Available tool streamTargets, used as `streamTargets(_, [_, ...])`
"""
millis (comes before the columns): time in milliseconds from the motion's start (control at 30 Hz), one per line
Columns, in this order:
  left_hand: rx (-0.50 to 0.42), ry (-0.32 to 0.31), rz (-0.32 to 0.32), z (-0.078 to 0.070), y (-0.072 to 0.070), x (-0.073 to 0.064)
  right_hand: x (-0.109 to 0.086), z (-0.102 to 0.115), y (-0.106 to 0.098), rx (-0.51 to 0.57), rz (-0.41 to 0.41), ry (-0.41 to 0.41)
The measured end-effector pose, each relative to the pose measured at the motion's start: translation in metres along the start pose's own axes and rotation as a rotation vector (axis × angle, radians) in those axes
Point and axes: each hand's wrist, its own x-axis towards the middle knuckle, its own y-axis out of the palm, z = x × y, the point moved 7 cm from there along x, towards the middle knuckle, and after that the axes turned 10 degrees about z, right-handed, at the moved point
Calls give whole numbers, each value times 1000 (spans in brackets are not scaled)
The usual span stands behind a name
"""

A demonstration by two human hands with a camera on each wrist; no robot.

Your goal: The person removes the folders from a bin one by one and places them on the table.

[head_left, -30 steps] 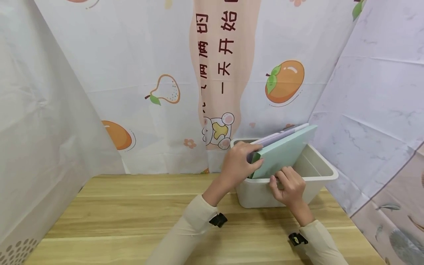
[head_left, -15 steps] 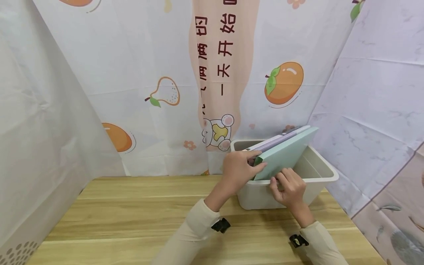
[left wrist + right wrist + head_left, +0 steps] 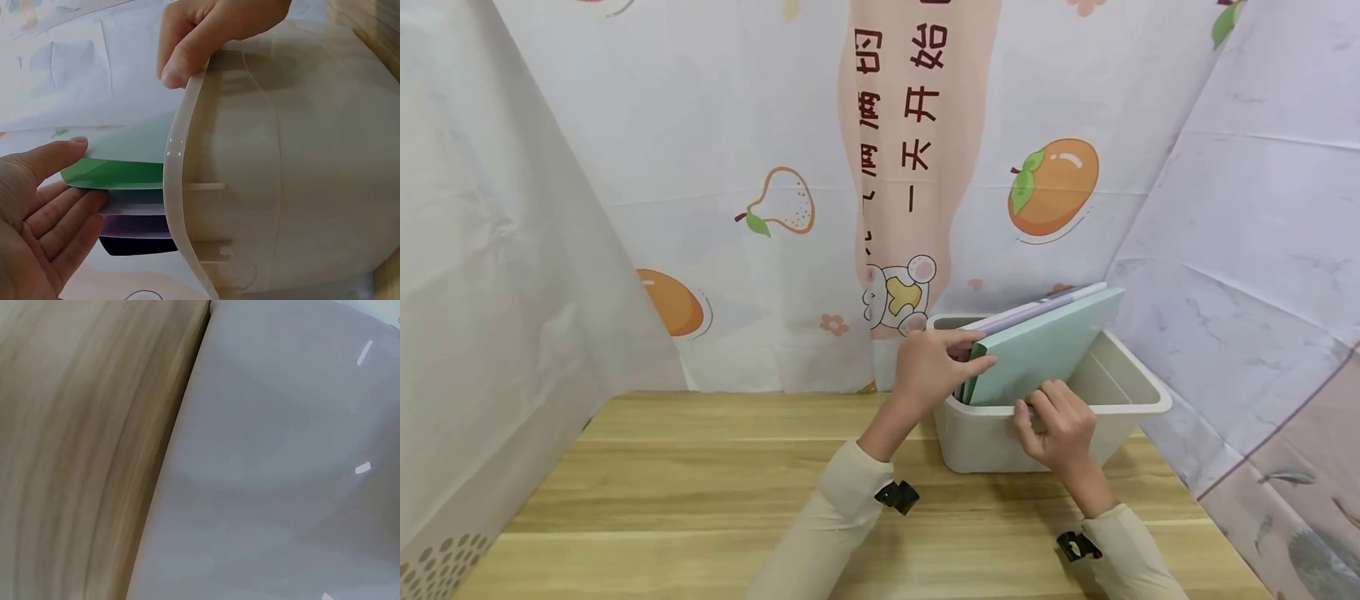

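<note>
Behind the bin [image 3: 988, 442], cloth [image 3: 891, 187] bears 一天开始

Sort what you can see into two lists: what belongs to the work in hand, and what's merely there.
Seems part of the work:
- mint-green folder, at the left grip
- lavender item behind it, perhaps another folder
- off-white plastic bin, rim held by the right grip

Merely there:
- fruit-print backdrop
- wood-grain tabletop
- black wrist-worn devices
</note>
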Motion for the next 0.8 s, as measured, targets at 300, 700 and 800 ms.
streamTargets(300, [53,-17,10,1,2,1,1,2,-1,12,44,-52])
streamTargets(700, [43,-21,7,2,4,0,14,5,-5,81,223,-187])
streamTargets(800, [41,-22,9,1,4,0,14,5,-6,71,233,-207])
